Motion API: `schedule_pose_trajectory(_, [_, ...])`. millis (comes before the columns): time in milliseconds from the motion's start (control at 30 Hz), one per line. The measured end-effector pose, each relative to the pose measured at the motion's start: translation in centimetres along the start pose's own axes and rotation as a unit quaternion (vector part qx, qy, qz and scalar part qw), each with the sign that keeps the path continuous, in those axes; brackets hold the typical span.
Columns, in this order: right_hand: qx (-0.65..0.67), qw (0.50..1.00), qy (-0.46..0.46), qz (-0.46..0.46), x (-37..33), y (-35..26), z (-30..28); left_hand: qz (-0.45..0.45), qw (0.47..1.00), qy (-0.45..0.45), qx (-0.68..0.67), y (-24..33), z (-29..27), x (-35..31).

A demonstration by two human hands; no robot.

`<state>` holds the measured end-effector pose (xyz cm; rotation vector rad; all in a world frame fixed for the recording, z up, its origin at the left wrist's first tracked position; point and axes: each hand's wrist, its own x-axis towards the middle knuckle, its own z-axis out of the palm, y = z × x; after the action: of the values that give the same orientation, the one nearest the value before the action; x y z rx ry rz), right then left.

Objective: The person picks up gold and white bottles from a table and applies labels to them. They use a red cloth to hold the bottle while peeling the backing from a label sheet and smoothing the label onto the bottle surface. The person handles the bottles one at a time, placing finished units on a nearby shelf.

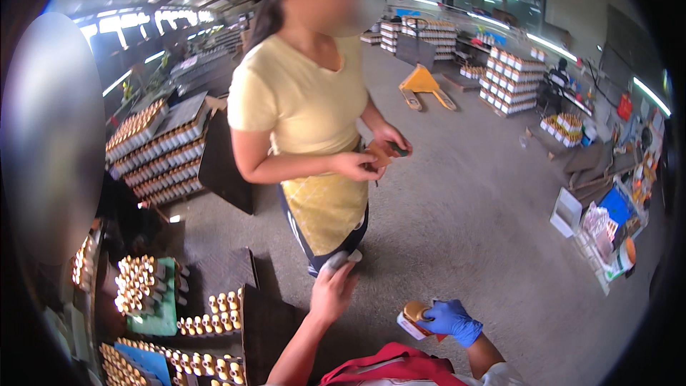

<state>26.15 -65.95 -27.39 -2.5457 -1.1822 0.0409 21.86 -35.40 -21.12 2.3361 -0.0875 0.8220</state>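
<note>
My bare left hand is closed round a small grey, roundish piece with a pale end, whose exact kind I cannot make out. In a blue glove, my right hand grips a piece with a tan, rounded top and a white and orange lower part. The two hands are well apart. A person in a yellow shirt stands facing me, holding a flat brown piece and a small dark object in their own hands.
Small tan-topped parts stand in rows at lower left, with more on a green tray. Stacked parts rise behind a dark panel. A yellow pallet jack and a stack of white pieces stand farther back.
</note>
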Motion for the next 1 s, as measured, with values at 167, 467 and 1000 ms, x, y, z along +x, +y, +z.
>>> schedule_pose_trajectory(167, [-0.031,0.994,0.016,0.103,-4.0,10.2,-3.0,0.051,0.977,0.013,0.209,3.9,12.6,21.4])
schedule_pose_trajectory(467, [0.011,0.945,-0.029,0.327,-6.8,26.2,-7.3,-0.105,0.945,-0.050,0.306,-2.6,26.1,32.1])
schedule_pose_trajectory(1000, [-0.063,0.943,0.053,0.321,5.4,71.1,-17.7,-0.260,0.954,0.033,0.145,1.8,40.6,47.7])
